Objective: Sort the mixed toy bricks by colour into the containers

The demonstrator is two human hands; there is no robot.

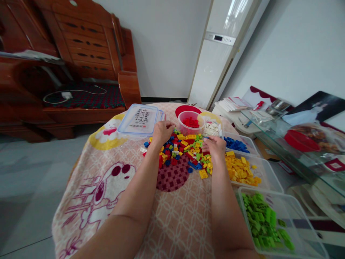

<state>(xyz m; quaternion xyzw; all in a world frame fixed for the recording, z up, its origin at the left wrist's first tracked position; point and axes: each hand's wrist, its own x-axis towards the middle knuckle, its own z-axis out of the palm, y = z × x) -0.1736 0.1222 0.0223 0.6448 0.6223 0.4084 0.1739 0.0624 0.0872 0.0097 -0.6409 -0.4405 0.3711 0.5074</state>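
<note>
Mixed toy bricks in several colours (pixel 176 149) lie in a loose pile in the middle of the cloth-covered table. Over the pile's left back part is my left hand (pixel 164 132), fingers bent and pinched together; what they hold, if anything, is too small to name. My right hand (pixel 215 145) is at the pile's right side with curled fingers, a small blue piece (pixel 206 137) showing at its fingertips. Behind the pile stands a round tub of red bricks (pixel 190 122), beside white bricks (pixel 211 128). Blue bricks (pixel 236 144), yellow bricks (pixel 241 169) and green bricks (pixel 260 219) fill clear boxes on the right.
Clear lids with blue edges (pixel 138 120) lie at the back left of the table (pixel 178 223). A red round lid (pixel 185 109) is behind the tub. A glass shelf (pixel 285 147) with a red bowl (pixel 302 141) stands to the right, a wooden bench (pixel 129 84) at the back left.
</note>
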